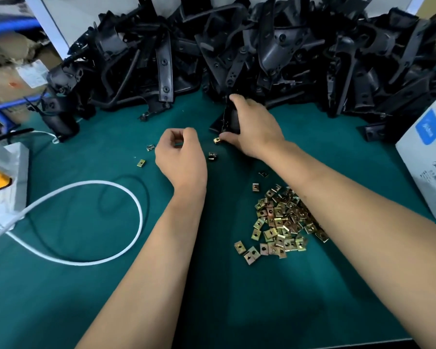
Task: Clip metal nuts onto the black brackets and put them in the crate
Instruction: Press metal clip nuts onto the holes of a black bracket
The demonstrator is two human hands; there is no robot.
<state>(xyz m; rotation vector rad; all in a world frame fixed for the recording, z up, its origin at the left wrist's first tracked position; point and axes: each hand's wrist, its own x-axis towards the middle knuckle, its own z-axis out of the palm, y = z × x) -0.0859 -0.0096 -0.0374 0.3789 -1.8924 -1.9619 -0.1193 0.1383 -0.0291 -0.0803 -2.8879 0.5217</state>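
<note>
A small black plastic bracket (225, 120) is gripped by the right hand (252, 127), whose fingers are curled over its top while the thumb is pressed near its lower corner; the bracket is stood on the green-covered worktop (111, 285), just in front of the large heap of black plastic brackets (237, 51) piled along the far edge. A brass-coloured metal clip nut (217, 140) is seen at the bracket's lower corner, touching the right thumb; whether it is already seated on the bracket cannot be told.

The left hand (180, 157) is held just left of the bracket, with its fingers curled towards the thumb as in a pinch; whether anything is held between them cannot be told, since the fingertips are turned away from the camera.

A second loose clip nut (212, 155) lies on the worktop between the two hands. Two further clip nuts (150, 147) (141, 162) lie apart to the left of the left hand. A loose pile of brass-coloured clip nuts (280, 222) is spread on the worktop under and beside the right forearm, with a few strays (255, 187) at its far edge.

A white cable (126, 195) is looped across the left part of the worktop, next to a thinner black cable (141, 180). A white plastic bag (8, 185) with something yellow in it is seen at the left edge, and a white carton with a blue label (425, 157) stands at the right edge. Cardboard boxes (13, 71) are stacked on blue shelving beyond the left corner.
</note>
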